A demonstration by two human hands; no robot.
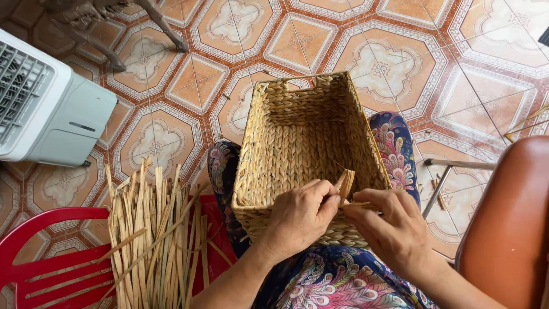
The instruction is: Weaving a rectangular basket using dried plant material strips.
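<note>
The basket [303,149] holds nothing; both hands, left [297,217] and right [394,229], pinch a straw strip [345,184] at its near rim, loose straw [154,240] lying left of the fingers.

left hand [298,220] pinching, right hand [392,229] pinching

A: Basket [303,143] pale straw, plaited weave. Loose strips [151,240] same tan.
B: Noted. Floor tiles [377,63] orange with white floral motifs; chair [46,263] red; clothing [394,149] navy, multicoloured paisley.
</note>
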